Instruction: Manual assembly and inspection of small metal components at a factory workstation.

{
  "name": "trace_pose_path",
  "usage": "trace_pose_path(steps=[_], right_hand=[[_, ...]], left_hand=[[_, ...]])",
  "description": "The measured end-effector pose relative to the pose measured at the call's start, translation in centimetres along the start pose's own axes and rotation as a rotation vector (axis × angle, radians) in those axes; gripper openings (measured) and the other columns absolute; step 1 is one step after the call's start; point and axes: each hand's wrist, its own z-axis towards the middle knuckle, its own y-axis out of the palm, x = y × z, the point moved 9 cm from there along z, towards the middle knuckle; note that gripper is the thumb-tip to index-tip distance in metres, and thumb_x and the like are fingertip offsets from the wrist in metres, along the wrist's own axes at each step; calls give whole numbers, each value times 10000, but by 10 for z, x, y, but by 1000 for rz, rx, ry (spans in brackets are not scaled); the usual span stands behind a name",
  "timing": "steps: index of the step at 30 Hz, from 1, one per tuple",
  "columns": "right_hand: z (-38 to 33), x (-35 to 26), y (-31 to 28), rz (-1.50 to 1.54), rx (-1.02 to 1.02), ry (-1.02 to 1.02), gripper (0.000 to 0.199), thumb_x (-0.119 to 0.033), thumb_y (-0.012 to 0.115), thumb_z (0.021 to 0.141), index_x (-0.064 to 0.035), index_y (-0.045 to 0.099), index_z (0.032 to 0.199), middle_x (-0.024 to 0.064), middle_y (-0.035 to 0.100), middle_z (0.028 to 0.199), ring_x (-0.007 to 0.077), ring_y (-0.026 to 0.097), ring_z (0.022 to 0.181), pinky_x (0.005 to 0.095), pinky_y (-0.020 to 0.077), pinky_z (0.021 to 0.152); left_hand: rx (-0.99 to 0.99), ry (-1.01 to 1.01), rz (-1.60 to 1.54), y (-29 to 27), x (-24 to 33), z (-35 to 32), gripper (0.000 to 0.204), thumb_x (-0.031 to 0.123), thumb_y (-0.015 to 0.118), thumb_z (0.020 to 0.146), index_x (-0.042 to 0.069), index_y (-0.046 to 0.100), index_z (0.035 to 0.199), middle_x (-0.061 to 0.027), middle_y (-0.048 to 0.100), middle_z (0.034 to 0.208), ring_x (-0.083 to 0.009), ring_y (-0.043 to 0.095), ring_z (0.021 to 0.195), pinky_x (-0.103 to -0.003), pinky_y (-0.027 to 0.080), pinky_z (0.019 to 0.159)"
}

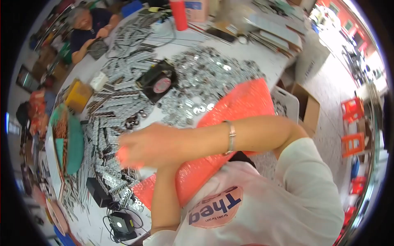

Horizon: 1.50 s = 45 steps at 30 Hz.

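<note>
My right hand (141, 144) reaches across to the left above a table covered in small metal parts (108, 110). It is blurred, with pink covers on the fingertips, and I cannot tell whether it holds anything. A silver bracelet (231, 137) sits on that forearm. My left forearm (164, 201) rises from below and passes under the right arm, which hides my left hand. A red bubble-wrap sheet (242, 102) lies beneath both arms.
A black square fan (158, 82) stands beside a heap of shiny metal discs (207, 76). A green tray (69, 141), a yellow box (78, 95), a red cylinder (178, 14) and a small black device with cables (121, 225) are about. Another person (88, 28) sits at the far left corner.
</note>
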Motion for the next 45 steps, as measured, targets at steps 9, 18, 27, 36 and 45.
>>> trace_pose_path(steps=[9,18,27,36,45], right_hand=[[-103,159,-27,578,557,703,174,-199,568,900,-46,651,890,-14,560,638,48,489,551,200,396,505],[-101,160,-5,636,187,769,184,-192,642,846,-14,683,872,38,624,731,72,544,605,218,432,537],[-101,152,-9,502,106,760,176,-190,660,825,-22,699,861,19,605,596,58,529,538,209,413,491],[-91,133,4,332,-159,457,147,-176,618,838,-46,659,893,82,618,671,196,616,599,270,457,553],[-102,133,20,857,-209,741,169,-184,549,880,-19,573,851,91,566,663,174,524,567,298,423,546]], left_hand=[[95,25,-171,-49,113,141,255,113,623,806,31,535,1031,-122,632,885,-213,617,762,-325,480,670],[221,-282,-747,-75,69,135,160,91,561,889,22,528,1029,-66,609,862,-85,538,622,-226,442,558],[243,-250,-454,-96,67,128,120,84,628,826,8,573,902,-18,607,731,-35,494,578,-193,391,504],[112,-289,-280,-96,68,126,126,101,649,800,9,580,850,-33,609,665,-66,526,590,-215,424,537],[-41,-436,-999,-68,72,122,88,102,611,840,47,546,864,-20,563,685,-52,445,513,-186,363,485]])
